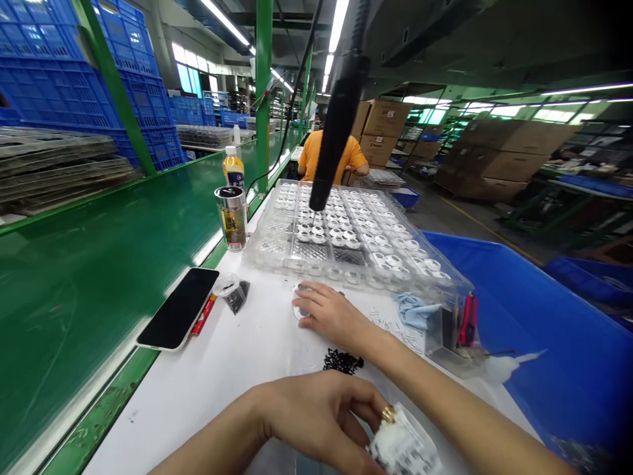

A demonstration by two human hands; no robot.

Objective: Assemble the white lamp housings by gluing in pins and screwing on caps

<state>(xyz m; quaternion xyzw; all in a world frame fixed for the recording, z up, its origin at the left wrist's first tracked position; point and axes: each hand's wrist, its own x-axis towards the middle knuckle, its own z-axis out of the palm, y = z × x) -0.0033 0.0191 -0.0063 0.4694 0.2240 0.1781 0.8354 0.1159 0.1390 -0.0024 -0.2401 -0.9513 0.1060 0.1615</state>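
Note:
My left hand (329, 412) is closed on a white plastic part with a brass fitting (408, 443), low in the view. Farther forward, my right hand (331, 313) reaches across the white table with its fingers bent over a white ring-shaped part (298, 311), which they partly cover. A pile of small black pieces (342, 361) lies between the two hands. Thin pale pins (398, 330) are scattered to the right of my right wrist. Beyond my right hand, a clear compartment tray (311, 264) holds rows of white ring-shaped parts. A black powered screwdriver (336, 132) hangs above it.
A phone (180, 310), a small clear cup (227, 285), a bag of dark bits (240, 297) and a glass tumbler (232, 221) stand left. A blue cloth (415, 310), pink cutter (467, 320) and large blue bin (514, 290) are right. A person in orange (310, 155) sits ahead.

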